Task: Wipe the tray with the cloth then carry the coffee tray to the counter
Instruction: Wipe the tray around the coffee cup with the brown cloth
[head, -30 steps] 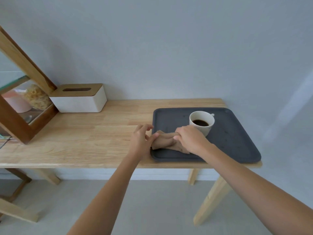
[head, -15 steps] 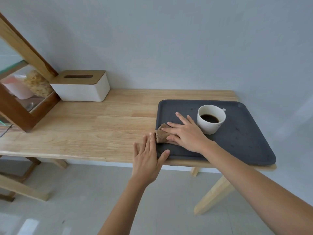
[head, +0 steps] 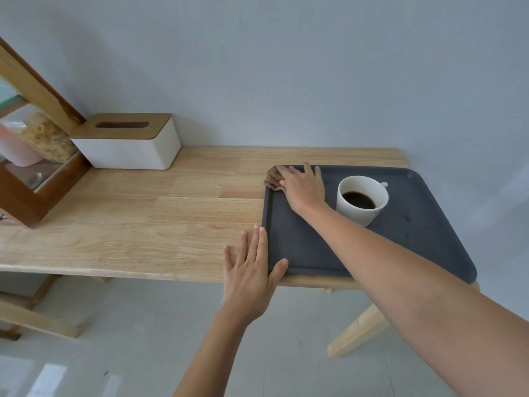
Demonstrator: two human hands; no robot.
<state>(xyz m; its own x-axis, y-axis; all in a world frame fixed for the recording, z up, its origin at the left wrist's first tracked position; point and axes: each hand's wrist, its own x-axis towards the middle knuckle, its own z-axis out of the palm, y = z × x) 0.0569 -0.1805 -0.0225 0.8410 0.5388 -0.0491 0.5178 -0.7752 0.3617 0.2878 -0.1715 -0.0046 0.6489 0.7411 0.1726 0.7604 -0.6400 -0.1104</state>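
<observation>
The right hand [head: 303, 186] is reaching across the dark grey tray [head: 309, 247] with its forearm stretched over the near right part, and it is pressing flat, fingers spread, on a brown cloth [head: 272, 179] at the tray's far left corner. Only a crumpled edge of the cloth is showing past the fingers, touching the rim there. The left hand [head: 253, 270] is lying flat and open on the wooden table [head: 143, 224] just beside the tray's near left corner, its 4 fingers together and pointing away, its thumb resting against the tray's near rim. The tray is sitting at the table's right end, its surface matte with a few faint dark specks near the right side. 1 white cup [head: 362, 200] of black coffee is standing on the tray, just right of the right wrist.
</observation>
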